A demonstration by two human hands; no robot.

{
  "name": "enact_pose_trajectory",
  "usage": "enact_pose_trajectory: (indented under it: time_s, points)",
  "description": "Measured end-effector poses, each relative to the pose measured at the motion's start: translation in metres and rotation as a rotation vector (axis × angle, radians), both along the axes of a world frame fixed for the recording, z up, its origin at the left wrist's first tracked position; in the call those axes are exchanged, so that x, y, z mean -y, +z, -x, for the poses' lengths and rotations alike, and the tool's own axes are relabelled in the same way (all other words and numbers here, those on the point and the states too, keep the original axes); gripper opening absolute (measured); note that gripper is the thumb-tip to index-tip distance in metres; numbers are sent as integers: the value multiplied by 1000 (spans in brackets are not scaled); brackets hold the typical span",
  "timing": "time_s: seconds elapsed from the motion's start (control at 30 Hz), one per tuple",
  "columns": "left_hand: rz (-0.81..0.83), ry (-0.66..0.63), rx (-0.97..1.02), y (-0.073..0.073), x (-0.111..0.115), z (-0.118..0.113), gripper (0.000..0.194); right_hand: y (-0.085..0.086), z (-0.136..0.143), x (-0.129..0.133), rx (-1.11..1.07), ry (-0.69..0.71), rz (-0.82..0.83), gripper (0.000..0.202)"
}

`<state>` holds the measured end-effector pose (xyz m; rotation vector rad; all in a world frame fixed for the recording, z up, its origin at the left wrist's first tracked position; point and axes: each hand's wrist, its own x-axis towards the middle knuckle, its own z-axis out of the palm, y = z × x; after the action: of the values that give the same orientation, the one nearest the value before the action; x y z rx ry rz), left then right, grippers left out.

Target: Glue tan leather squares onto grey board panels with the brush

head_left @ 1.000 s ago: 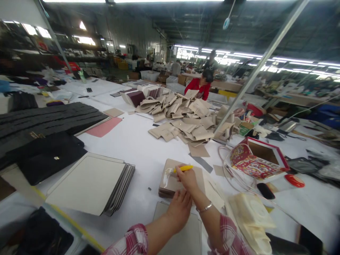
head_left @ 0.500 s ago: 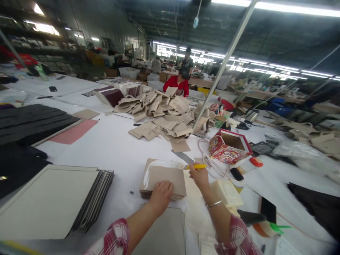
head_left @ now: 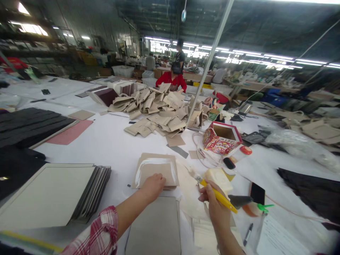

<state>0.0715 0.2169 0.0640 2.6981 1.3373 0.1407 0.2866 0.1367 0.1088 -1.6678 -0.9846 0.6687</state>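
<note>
A stack of beige panels (head_left: 156,171) lies on the white table in front of me. White paste runs along the far, left and right sides of the top panel. My left hand (head_left: 154,186) is at the near edge of that panel, its fingers closed together on it; the fingertips are partly hidden. Right of the stack, my right hand (head_left: 216,202) grips a yellow-handled brush (head_left: 221,198). The brush's pale bristles point up and left, above a pale sheet (head_left: 187,184) and beside a cream-coloured block-like container (head_left: 219,179).
Larger grey boards (head_left: 155,226) lie nearest me, with a pile of dark-edged boards (head_left: 53,194) at left. Beyond are a heap of beige pieces (head_left: 164,109) and a red patterned box (head_left: 221,140). A phone (head_left: 257,194) and pen (head_left: 248,234) lie right. A person in red (head_left: 171,80) sits opposite.
My right hand has drawn the brush from the panel's far right corner toward me and right. The paste now includes a stripe down the right side. My left hand's fingers have drawn together.
</note>
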Motion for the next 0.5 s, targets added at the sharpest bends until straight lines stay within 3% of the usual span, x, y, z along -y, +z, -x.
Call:
enact_pose_trajectory:
  time_s: [0.07, 0.13, 0.23, 0.3, 0.37, 0.5]
  points:
    - [-118, 120, 165, 21, 7, 11, 11, -1, 1, 6, -74, -34, -50, 45]
    - [-202, 335, 463, 41, 17, 27, 10, -8, 7, 10, -109, 30, -75, 44]
    - [-65, 665, 1035, 58, 37, 46, 13, -22, 26, 14, -37, 175, -82, 34]
    - [120, 769, 1380, 58, 51, 50, 27, -30, 41, 16, 68, 218, -66, 28]
    - [299, 777, 1652, 50, 65, 47, 36, -34, 54, 17, 131, 207, -60, 25]
    - [581, 753, 1938, 28, 88, 34, 44, -42, 64, 19, 118, 153, -77, 24]
